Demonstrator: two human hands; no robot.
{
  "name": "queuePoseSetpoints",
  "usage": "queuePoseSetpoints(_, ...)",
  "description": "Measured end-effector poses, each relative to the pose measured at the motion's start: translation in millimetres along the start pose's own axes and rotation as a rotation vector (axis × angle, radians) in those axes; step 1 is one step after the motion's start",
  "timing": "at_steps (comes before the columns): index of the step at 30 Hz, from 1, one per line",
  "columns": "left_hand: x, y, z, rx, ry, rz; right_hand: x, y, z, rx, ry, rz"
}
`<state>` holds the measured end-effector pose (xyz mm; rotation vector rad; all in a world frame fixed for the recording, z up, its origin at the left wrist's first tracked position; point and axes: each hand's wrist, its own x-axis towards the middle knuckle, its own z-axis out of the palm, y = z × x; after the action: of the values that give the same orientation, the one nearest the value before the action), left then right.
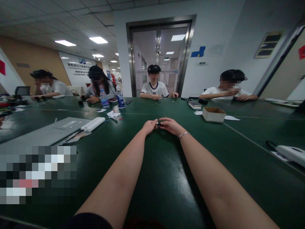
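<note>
Both my forearms stretch out over a dark green table (166,178). My left hand (149,126) and my right hand (169,124) meet at the fingertips and pinch a small dark object (159,123) between them. The object is too small to tell what it is. A thin bracelet (184,135) circles my right wrist.
Several people sit along the far side of the table. A small cardboard box (213,114) lies right of my hands, a white long case (92,124) and a grey sheet (47,133) to the left. Two water bottles (119,97) stand further back. A white device (290,153) rests at the right edge.
</note>
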<state>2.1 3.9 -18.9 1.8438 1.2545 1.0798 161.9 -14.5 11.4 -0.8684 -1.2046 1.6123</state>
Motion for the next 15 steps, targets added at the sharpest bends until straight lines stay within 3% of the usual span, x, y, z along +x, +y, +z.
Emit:
queuePoseSetpoints(6, -0.1, 1.5, 0.0, -0.059, 0.011, -0.003, -0.5, 1.6, -1.2, -0.07, -0.036, 0.081)
queuePoseSetpoints(11, -0.4, 2.4, 0.5, -0.103, 0.001, -0.019, -3.3, 0.3, -4.1, -0.047, -0.11, 0.024)
queuePoseSetpoints(15, 0.7, 1.0, 1.3, -0.138, 0.002, -0.015, -0.1, 1.5, -2.5, -0.1, -0.079, 0.057)
